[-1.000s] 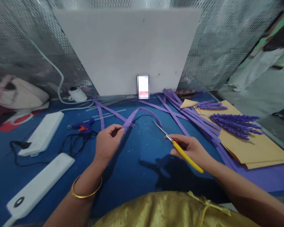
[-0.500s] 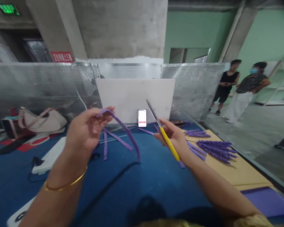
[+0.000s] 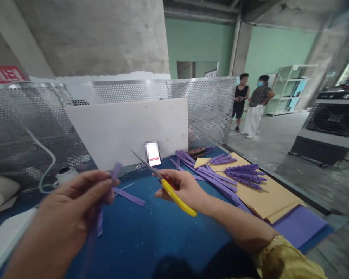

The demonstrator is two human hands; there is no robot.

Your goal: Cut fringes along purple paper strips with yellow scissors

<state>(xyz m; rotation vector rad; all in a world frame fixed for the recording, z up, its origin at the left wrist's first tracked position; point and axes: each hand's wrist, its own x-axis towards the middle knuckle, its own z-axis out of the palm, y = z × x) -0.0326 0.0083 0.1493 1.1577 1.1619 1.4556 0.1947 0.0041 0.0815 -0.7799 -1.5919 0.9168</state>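
My left hand (image 3: pixel 71 211) is closed in a pinch on a purple strip (image 3: pixel 116 169). One end of the strip sticks up past the fingertips, and the rest hangs below the hand, blurred. In my right hand (image 3: pixel 190 190) is a pair of scissors (image 3: pixel 178 199) with yellow and red handles. Their blades look closed and point up and to the left, apart from the strip. Under the left hand, a short purple piece (image 3: pixel 130 197) lies on the blue tabletop (image 3: pixel 151 240). Beyond the right hand lies a bundle of long purple strips (image 3: pixel 215 177).
Purple lavender-like flower stems (image 3: pixel 246 175) lie on tan sheets (image 3: pixel 267 199) at the right, with a purple sheet (image 3: pixel 299 224) nearer me. A lit phone (image 3: pixel 153 154) leans on a white board (image 3: pixel 128 128). Two people (image 3: pixel 255 110) stand beyond a perforated metal screen (image 3: pixel 209 112).
My view has swung to the right. The left hand has turned and come lower and nearer, still pinching the strip. The scissors stay in the right hand, now tilted further to the left.
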